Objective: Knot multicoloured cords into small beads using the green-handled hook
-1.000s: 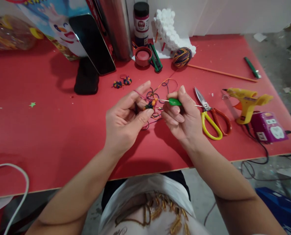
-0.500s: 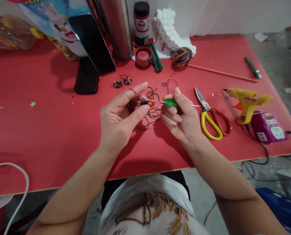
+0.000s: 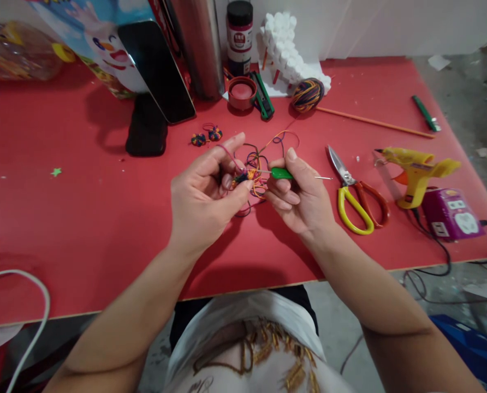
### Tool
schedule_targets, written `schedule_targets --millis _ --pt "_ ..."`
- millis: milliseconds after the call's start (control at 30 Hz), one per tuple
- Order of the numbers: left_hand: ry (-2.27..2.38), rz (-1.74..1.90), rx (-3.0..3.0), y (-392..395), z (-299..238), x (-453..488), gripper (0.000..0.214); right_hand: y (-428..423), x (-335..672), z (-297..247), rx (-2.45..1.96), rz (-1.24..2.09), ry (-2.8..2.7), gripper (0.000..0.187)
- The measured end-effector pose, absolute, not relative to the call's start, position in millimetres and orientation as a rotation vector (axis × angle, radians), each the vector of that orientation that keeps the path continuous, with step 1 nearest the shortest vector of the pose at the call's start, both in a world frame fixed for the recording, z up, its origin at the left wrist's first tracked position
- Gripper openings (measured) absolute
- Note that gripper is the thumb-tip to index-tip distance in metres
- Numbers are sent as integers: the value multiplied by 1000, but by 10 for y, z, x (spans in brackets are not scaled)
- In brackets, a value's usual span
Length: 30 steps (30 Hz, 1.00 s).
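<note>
My left hand is closed on a small multicoloured crochet piece, pinched between thumb and fingers. A strand of yarn runs over its raised index finger. In my right hand is a crochet hook with a green grip; its metal shaft points left and meets the piece, but the tip is hidden there. Loose yarn lies tangled on the table beneath the hands and leads back to a multicoloured yarn ball. Two small crocheted pieces lie beyond my left hand.
Scissors, a yellow glue gun and a purple box are on the right of the red table. A phone, a metal flask, a green cutter and a white model stand or lie behind.
The hook and my right hand have shifted slightly left, toward the crochet piece. My left hand has turned a little, showing more of the piece. The view has moved slightly.
</note>
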<state>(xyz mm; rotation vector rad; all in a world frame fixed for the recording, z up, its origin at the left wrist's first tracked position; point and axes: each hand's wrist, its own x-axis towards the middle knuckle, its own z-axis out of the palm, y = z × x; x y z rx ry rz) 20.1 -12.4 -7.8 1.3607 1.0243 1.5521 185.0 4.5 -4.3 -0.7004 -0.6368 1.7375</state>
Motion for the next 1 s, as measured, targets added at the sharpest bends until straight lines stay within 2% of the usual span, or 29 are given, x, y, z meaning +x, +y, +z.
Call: schedule_targets --millis 200,367,567,833,1000 --pt "1067 1523 1402 -126 -59 163 51 53 1834 -51 -756 1726 -654 41" --pt "1024 1535 1456 -80 -124 98 43 80 1866 -62 -749 1725 -642 34" --pt "1044 1536 1461 -104 -113 109 32 71 1881 -55 -776 1772 -696 42" --pt "981 1546 1458 -84 -107 107 34 5 1899 -114 -689 1702 -844 36" --pt "1009 1541 1400 -63 -151 89 44 -29 1916 -75 -668 1632 -952 32"
